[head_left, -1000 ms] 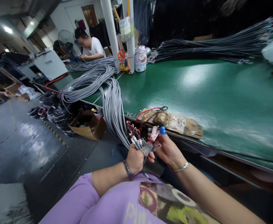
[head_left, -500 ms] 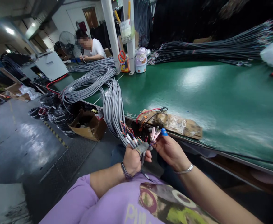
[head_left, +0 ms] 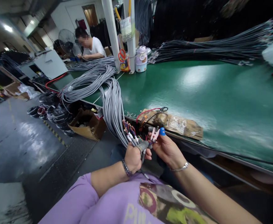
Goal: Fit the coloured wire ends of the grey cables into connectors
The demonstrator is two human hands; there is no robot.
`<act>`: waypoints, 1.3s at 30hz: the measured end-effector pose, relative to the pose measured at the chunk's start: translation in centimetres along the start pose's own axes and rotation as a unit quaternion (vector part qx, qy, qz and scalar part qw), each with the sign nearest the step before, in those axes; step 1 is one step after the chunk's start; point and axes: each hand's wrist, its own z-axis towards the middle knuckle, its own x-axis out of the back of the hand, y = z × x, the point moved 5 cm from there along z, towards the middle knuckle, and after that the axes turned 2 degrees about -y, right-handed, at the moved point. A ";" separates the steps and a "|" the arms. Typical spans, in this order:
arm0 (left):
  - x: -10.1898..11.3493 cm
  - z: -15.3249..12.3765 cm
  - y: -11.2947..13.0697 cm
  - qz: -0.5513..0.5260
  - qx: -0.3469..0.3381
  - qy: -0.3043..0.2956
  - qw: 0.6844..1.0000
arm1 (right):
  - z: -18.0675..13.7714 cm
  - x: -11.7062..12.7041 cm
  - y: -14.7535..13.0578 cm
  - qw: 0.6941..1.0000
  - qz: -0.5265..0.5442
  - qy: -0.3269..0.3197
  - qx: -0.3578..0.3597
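Beside the green bench, left hand clasps grey cables — right hand, pinching a pink clip, has moved nearer.

left grip holds grey cables

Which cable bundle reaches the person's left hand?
The light grey bundle, draped over the green table's edge, its colourful wire ends at the left hand. The dark bundle lies farther back; a hanging bundle is beyond the post.

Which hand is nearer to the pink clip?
Right: the right hand holds the pink clip; the left hand, gripping gray cables, is below and left of it.
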 end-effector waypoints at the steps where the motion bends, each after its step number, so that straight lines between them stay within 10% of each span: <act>1: 0.1 0.0 -0.1 0.004 0.001 -0.001 1.000 | 0.0 0.0 0.0 1.000 0.004 0.005 -0.003; 15: 1.4 -0.6 -1.1 0.051 -0.003 -0.032 0.998 | -2.7 0.6 -1.0 0.973 -0.145 -0.109 -0.143; 24: 1.9 -0.6 -1.8 0.104 -0.018 -0.075 0.992 | -2.4 -0.8 -3.3 0.910 -0.380 -0.142 -0.079; 34: 1.4 -0.9 -1.8 0.219 0.022 -0.186 0.958 | -2.8 -2.0 -2.1 0.901 -0.371 -0.202 -0.097; 39: 1.7 -0.6 -1.8 0.186 0.023 -0.156 0.970 | -2.7 -0.9 -1.9 0.934 -0.326 -0.126 -0.072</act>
